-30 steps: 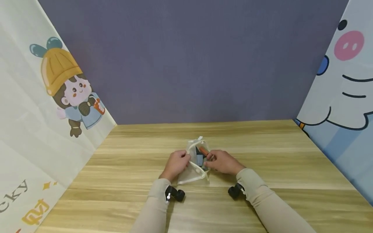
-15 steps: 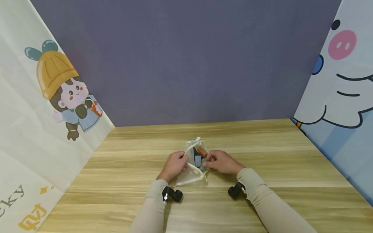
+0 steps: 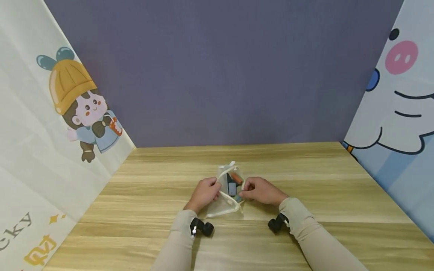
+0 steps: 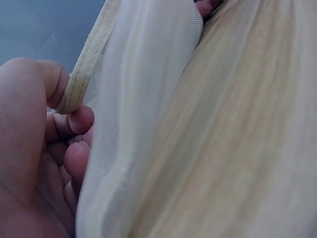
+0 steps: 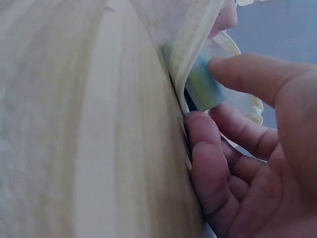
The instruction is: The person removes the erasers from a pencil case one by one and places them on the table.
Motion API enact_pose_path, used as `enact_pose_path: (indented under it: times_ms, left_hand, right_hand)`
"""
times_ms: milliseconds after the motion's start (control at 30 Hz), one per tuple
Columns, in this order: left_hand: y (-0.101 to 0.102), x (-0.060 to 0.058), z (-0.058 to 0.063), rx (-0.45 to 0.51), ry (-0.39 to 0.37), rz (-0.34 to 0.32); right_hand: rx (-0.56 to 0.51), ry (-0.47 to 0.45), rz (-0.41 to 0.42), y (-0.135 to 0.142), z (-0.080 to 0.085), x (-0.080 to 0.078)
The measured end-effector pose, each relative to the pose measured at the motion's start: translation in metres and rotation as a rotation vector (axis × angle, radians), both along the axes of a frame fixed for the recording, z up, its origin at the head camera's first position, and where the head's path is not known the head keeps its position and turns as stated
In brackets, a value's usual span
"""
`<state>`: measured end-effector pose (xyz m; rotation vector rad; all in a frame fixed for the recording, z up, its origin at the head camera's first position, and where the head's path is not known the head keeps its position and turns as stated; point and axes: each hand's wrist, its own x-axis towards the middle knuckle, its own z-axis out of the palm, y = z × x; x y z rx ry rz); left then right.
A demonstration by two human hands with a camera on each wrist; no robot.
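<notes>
A pale mesh drawstring bag (image 3: 220, 208) lies on the table with its mouth spread. My left hand (image 3: 203, 192) grips the near-left part of its rim, and the left wrist view shows the woven edge band (image 4: 89, 59) between the fingers. Inside the bag are an orange piece (image 3: 236, 178), a grey-blue block (image 3: 232, 189) and something dark (image 3: 229, 178). My right hand (image 3: 263, 190) is at the right side of the mouth. Its thumb and fingers pinch the end of a green, yellow and blue block (image 5: 205, 82) at the rim. The block's far end is hidden by the bag.
Around the bag is a wooden tabletop (image 3: 152, 177). A grey-purple panel (image 3: 217, 75) closes off the back, with printed cloth walls left (image 3: 27, 131) and right (image 3: 407, 124). Each wrist carries a small black camera.
My right hand has shifted slightly right, and more of the orange piece shows. A greenish-blue block now appears at the right fingertips. My left hand keeps its grip on the rim.
</notes>
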<state>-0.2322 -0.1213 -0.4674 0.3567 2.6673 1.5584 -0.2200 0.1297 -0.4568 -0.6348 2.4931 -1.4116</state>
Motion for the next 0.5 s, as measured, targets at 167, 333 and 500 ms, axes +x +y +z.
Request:
enact_pose_path:
  times_ms: [167,333,500]
  left_hand:
    - [0.0004,-0.0011,0.0002,0.0,0.0,-0.004]
    - [-0.0007,-0.0004,0.0003,-0.002,0.002,-0.002]
    - [-0.0003,0.0012,0.0008,0.008,-0.003,-0.002]
  right_hand:
    - [-0.041,-0.015,0.001,0.0003,0.0018,0.0027]
    - [-0.052,-0.019,0.003,0.0004,0.0002,0.0028]
    - [-0.053,-0.01,0.001,-0.0014,0.0056,0.0089]
